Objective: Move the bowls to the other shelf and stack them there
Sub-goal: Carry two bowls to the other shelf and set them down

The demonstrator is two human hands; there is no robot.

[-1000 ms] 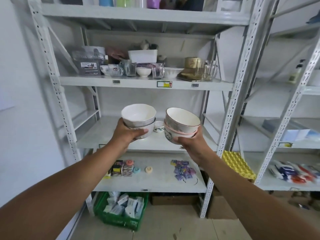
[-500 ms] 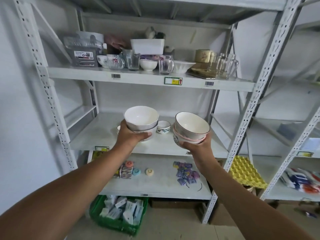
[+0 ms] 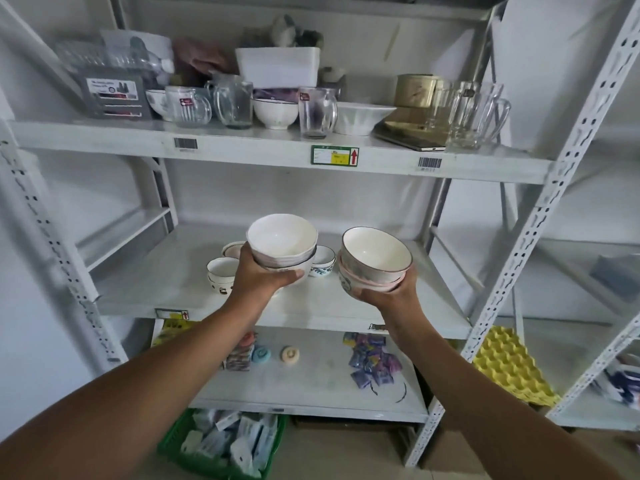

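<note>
Shelving point(image 3: 277, 157) of white metal fills the view, and its middle shelf point(image 3: 363, 306) serves as the landmark for everything else. Above that shelf, the upper board carries glass mugs point(image 3: 478, 112), a white tub point(image 3: 278, 65), a wide white bowl point(image 3: 362, 116) and a small dark-rimmed bowl point(image 3: 275, 112). Below the middle shelf, a lower board holds purple packets point(image 3: 372, 362) and small round items point(image 3: 290, 355), and lower again a green basket point(image 3: 221, 445) sits at floor level. To the right of the middle shelf, past the upright, a yellow egg tray point(image 3: 509, 368) leans.

Over the middle shelf, both hands hold bowls up off its surface. The left hand point(image 3: 263, 275) cups a left stack of bowls point(image 3: 282, 245) from beneath, thumb curled across the front of the lowest bowl, the other fingers hidden behind. The right hand point(image 3: 388, 292) grips a right stack of bowls point(image 3: 374, 261), fingers wrapped under and around its pink lower bowl; the top bowl has a dark rim. The two stacks are near each other but apart.

On the middle shelf itself, behind and left of the left hand, stand more small bowls point(image 3: 221, 271), one pair nested. A patterned little bowl point(image 3: 323, 259) sits between the two held stacks, farther back.
</note>
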